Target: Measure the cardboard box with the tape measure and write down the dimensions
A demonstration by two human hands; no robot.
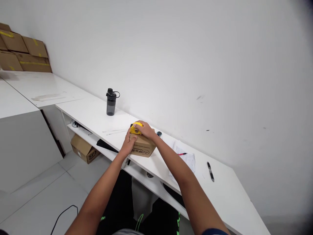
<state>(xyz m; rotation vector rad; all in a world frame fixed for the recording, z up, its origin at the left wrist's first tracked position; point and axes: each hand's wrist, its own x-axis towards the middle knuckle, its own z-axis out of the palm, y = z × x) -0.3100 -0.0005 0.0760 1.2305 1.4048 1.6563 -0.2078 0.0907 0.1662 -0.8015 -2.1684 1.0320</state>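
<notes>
A small brown cardboard box [144, 148] with dark printing on its near side sits on the narrow white table [85, 106]. My right hand [147, 130] is closed around a yellow tape measure [136, 129] at the top of the box, toward its left end. Against the left side of the box, my left hand [127, 143] grips with its thumb over the upper edge. Its fingertips lie close to the tape measure and are partly hidden. Whether any tape is pulled out, I cannot tell.
A dark water bottle [111, 106] stands left of the box. To the right lie a round dark object [159, 133], papers [189, 161], a red pen [182, 153] and a black pen [210, 172]. Below is another carton [84, 148]; stacked cartons [34, 62] stand far left.
</notes>
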